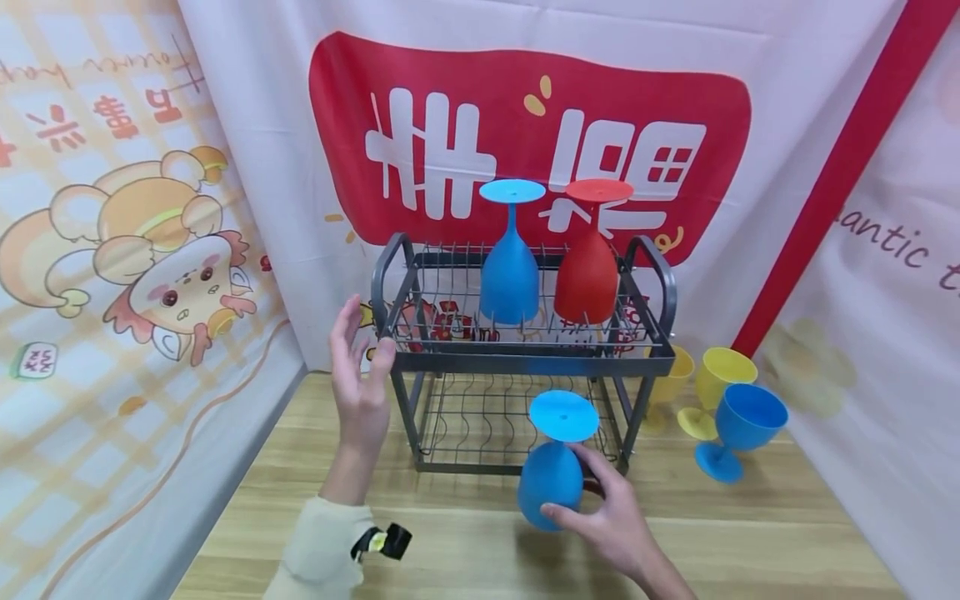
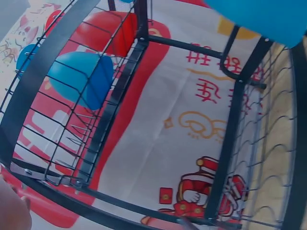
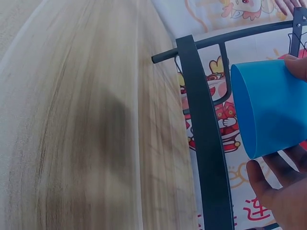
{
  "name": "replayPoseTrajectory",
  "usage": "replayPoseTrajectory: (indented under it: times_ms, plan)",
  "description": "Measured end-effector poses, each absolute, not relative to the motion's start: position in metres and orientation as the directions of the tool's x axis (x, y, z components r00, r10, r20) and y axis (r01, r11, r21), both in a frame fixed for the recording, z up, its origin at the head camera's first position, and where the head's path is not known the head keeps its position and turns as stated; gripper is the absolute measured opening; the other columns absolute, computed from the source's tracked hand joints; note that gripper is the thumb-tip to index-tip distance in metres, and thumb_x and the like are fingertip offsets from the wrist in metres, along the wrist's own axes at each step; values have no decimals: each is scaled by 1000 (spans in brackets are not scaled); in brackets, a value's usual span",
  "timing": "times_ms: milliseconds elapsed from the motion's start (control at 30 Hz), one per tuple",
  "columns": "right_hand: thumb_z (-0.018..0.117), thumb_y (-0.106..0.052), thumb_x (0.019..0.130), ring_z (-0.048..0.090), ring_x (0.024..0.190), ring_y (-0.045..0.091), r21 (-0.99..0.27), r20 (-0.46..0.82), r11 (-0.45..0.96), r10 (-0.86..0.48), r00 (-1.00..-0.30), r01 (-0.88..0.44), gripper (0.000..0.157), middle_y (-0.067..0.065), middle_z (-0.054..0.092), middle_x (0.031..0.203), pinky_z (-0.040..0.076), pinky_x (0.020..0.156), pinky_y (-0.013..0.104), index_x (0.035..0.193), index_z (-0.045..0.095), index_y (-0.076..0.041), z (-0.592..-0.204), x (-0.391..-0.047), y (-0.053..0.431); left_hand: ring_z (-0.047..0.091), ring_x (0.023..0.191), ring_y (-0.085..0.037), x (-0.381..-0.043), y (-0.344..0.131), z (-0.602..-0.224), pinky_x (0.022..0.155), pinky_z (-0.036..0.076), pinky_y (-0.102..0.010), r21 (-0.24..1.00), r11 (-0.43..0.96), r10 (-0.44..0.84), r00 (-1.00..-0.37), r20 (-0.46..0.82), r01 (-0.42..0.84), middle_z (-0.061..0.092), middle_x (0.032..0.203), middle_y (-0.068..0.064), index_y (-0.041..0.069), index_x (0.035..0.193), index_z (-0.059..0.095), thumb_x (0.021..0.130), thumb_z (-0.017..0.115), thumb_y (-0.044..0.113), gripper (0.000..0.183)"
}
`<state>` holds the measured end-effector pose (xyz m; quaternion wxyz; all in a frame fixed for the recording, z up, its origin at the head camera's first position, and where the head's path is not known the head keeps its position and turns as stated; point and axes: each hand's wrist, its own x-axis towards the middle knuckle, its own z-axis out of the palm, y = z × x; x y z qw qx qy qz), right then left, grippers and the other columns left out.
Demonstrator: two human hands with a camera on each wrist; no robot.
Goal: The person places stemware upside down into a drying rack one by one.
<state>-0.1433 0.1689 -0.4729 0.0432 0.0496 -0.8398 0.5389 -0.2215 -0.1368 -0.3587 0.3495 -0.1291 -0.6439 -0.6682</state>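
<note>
My right hand (image 1: 613, 515) grips a blue goblet (image 1: 551, 483) by its bowl, upside down with the base on top. It hangs over the table, in front of the rack's lower tier. In the right wrist view the rim of the goblet (image 3: 268, 108) faces the wooden tabletop, thumb and fingers on opposite sides. My left hand (image 1: 362, 387) is raised at the left end of the black dish rack (image 1: 525, 364), fingers extended beside its upper corner. On the upper tier a blue goblet (image 1: 510, 279) and a red goblet (image 1: 587, 279) stand upside down side by side.
Right of the rack, two yellow goblets (image 1: 723, 379) and a blue goblet (image 1: 750, 417) stand upright on the wooden table (image 1: 757, 533). The rack's lower wire tier (image 1: 480, 417) holds no goblets. A printed cloth (image 1: 262, 150) hangs behind and at both sides.
</note>
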Motion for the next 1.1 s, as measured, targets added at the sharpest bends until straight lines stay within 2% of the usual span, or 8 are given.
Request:
replayPoseTrajectory:
  times_ms: [200,300,400,500,633,800,933,1100]
  plan:
    - [96,-33,76,63,133,36,-898,87,431,-16,-996,-86,88,13,61,149,56,108,57,152,54,-17,-470,-144,170,46,147,-22,-238,-134,-349,119,42,-57,823,56,-206,-800,563,565,47,161,7,28,165,33,104,62,26,67]
    - [96,-33,76,64,131,36,-895,88,437,-13,-996,-85,87,13,60,150,56,108,57,151,54,-17,-470,-143,172,43,150,-23,-241,-132,-349,120,41,-58,817,45,-203,-795,571,575,46,163,6,27,165,32,106,60,24,66]
    - [96,-33,77,65,129,37,-891,93,446,-4,-996,-85,86,14,59,150,57,107,57,151,55,-17,-471,-142,177,39,153,-24,-243,-130,-350,121,42,-53,808,36,-201,-788,582,587,44,165,7,25,167,29,107,56,21,65]
    - [95,-34,78,65,128,37,-884,94,460,3,-996,-82,85,15,59,150,58,106,57,151,54,-17,-470,-139,185,40,151,-32,-245,-128,-351,116,46,-41,797,16,-199,-780,594,603,44,164,5,23,168,27,108,53,17,66]
    - [92,-39,82,64,131,40,-868,79,493,14,-997,-62,88,18,57,153,58,106,58,155,49,-15,-467,-134,205,45,146,-33,-245,-125,-352,108,50,-28,788,4,-218,-768,602,616,45,162,2,22,168,28,108,51,14,65]
    - [87,-42,87,58,136,47,-846,101,530,43,-994,-63,92,22,53,156,57,105,62,160,42,-12,-459,-127,237,47,147,-34,-246,-124,-354,107,51,-24,782,-7,-226,-763,605,623,44,164,-1,22,168,28,107,51,13,65]
    - [85,-38,91,56,134,52,-802,153,594,96,-984,-66,92,27,49,156,57,102,66,162,37,-6,-451,-123,263,53,141,-25,-246,-124,-354,107,52,-24,782,-11,-224,-764,605,623,45,164,-1,22,168,28,107,51,13,65]
    - [86,-33,91,55,125,55,-721,227,690,140,-964,-70,89,29,50,149,56,97,72,159,40,-1,-439,-121,288,52,138,-22,-246,-125,-354,106,54,-28,780,-11,-223,-762,608,626,46,164,5,22,168,29,107,50,11,65]
